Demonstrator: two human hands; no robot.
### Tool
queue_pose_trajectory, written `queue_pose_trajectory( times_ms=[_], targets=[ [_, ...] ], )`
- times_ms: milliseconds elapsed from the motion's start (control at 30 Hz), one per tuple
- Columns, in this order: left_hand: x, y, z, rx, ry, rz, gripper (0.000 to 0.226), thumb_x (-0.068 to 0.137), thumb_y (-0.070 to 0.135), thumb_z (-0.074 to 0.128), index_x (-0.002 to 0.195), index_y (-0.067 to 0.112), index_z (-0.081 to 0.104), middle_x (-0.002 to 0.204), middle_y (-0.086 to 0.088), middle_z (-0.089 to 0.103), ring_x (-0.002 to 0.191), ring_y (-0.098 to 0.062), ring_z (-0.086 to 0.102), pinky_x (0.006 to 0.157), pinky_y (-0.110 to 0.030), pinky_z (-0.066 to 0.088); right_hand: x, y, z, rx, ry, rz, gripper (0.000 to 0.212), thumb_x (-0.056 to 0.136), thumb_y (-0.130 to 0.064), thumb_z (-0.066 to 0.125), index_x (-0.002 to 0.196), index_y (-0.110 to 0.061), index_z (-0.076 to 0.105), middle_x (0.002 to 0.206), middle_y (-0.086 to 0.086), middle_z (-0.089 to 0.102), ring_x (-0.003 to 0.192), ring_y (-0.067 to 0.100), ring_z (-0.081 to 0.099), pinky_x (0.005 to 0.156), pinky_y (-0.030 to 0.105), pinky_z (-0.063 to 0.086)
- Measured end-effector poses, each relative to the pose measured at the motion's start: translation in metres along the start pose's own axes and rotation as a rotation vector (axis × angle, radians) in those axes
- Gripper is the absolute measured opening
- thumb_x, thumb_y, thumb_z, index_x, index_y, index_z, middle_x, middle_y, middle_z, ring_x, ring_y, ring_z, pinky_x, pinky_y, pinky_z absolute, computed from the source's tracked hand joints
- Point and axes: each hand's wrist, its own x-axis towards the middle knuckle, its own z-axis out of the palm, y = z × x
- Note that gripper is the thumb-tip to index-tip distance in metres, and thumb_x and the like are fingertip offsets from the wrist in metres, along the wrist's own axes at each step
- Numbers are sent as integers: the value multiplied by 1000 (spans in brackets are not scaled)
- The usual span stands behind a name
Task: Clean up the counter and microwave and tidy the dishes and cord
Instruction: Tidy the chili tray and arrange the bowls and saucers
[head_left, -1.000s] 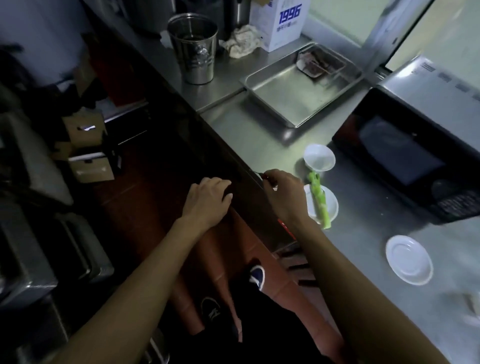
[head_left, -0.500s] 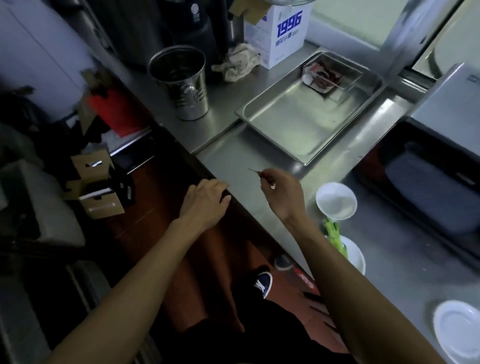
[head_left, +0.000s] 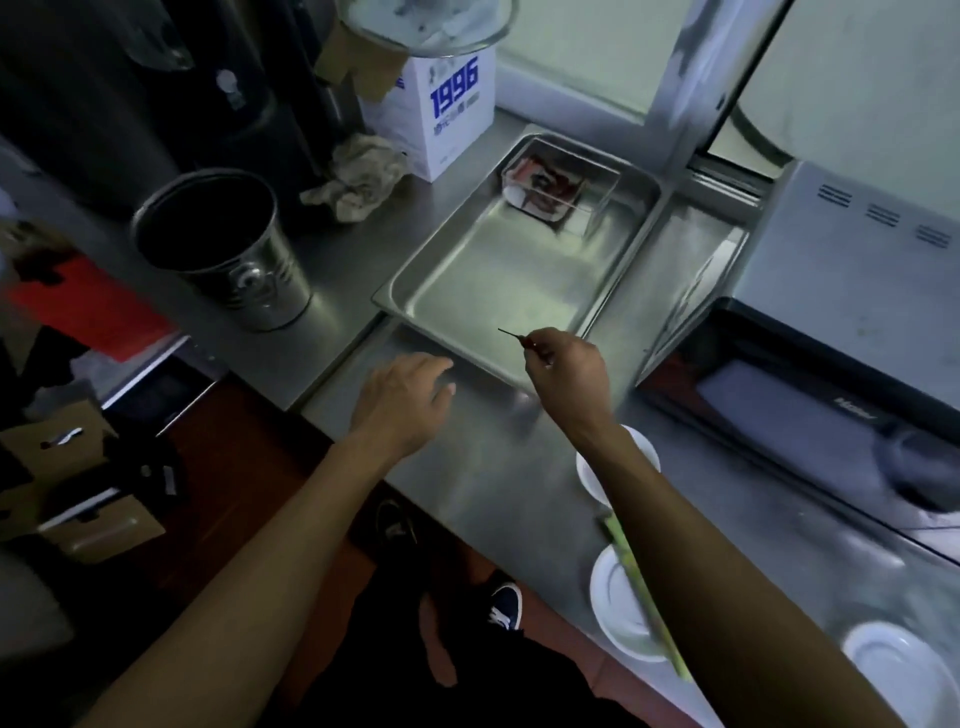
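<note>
- Now we see our right hand (head_left: 571, 371) raised over the near edge of the steel tray (head_left: 462, 270), its fingers (head_left: 537, 349) pinching a thin dark stick (head_left: 511, 333) whose tip points left and away from us.
- Our left hand (head_left: 402, 400) hovers low over the steel worktop (head_left: 498, 488) just left of the right hand, fingers loosely extended, holding nothing; we cannot tell if it touches the surface.
- Tray sits on the worktop, mostly bare, with a clear plastic box (head_left: 561, 187) of reddish contents in its far corner.
- Microwave (head_left: 831, 364) stands at the right, dark door facing us, just beside the tray's right side.
- Small white bowl (head_left: 597, 467) sits on the worktop, partly hidden under our right forearm.
- White saucer (head_left: 623, 608) lies nearer us, with a pale green stalk (head_left: 644, 597) across it, also partly covered by the arm.
- Another white saucer (head_left: 898, 670) lies at the lower right, well apart from the tray.
- Metal bucket (head_left: 228, 254) stands upright at the left on the worktop, dark inside.
- Crumpled rag (head_left: 358, 176) lies behind the bucket, touching a white carton (head_left: 441, 114) printed "1996".
- Glass dish (head_left: 431, 26) rests on top of the carton, blurred.
- Floor below the worktop edge shows a dark shoe (head_left: 504, 605) and cardboard boxes (head_left: 78, 483) at the left.
- No cord can be made out; picture is dim and motion-blurred.
</note>
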Motion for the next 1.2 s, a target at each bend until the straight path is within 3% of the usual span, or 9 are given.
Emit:
queue_pose_trajectory(
  times_ms=[133, 400, 533, 600, 767, 967, 1200],
  targets=[
    [58, -5, 0, -53, 37, 88, 35, 94, 27, 62, 126, 12, 66, 125, -9, 66, 118, -31, 58, 97, -47, 47, 43, 4, 7, -33, 48, 72, 15, 89, -22, 66, 100, -18, 74, 86, 4, 73, 83, 26, 67, 73, 37, 54],
    [199, -24, -14, -131, -65, 166, 39, 98, 38, 53, 134, 25, 59, 136, 0, 60, 124, -24, 54, 103, -44, 44, 149, 3, 28, -159, 8, 228, 17, 92, -19, 62, 105, -14, 72, 96, 7, 74, 86, 26, 68, 74, 43, 56],
    [249, -40, -18, -159, -136, 210, 40, 99, 39, 50, 136, 25, 57, 139, 2, 58, 126, -23, 53, 105, -41, 44, 203, 4, 44, -122, 109, 363, 17, 91, -19, 63, 104, -18, 74, 95, 3, 75, 83, 20, 70, 73, 33, 58],
    [268, -47, -16, -163, -165, 207, 40, 100, 40, 49, 137, 26, 56, 141, 1, 56, 128, -23, 51, 106, -38, 41, 227, 4, 51, -106, 169, 372, 17, 90, -18, 64, 104, -17, 75, 94, 2, 76, 81, 17, 70, 70, 27, 57],
    [305, -54, -7, -171, -201, 187, 40, 100, 40, 49, 137, 27, 56, 142, 1, 55, 129, -23, 51, 108, -39, 39, 277, 8, 71, -91, 190, 394, 21, 90, -16, 63, 106, -16, 75, 98, 3, 76, 86, 19, 70, 76, 37, 58],
    [338, -58, 10, -102, -222, 183, 37, 98, 39, 51, 133, 25, 57, 132, 0, 63, 119, -25, 59, 96, -39, 45, 332, 24, 84, -75, 178, 371, 24, 92, -18, 62, 114, -15, 74, 107, 5, 74, 96, 22, 68, 85, 41, 56],
    [371, -40, 28, -110, -213, 179, 41, 98, 39, 53, 135, 22, 57, 134, -1, 62, 122, -24, 58, 100, -39, 46, 369, 52, 94, -144, 173, 343, 18, 87, -12, 61, 98, -14, 76, 92, 5, 75, 85, 25, 68, 79, 46, 54]
  ],
)
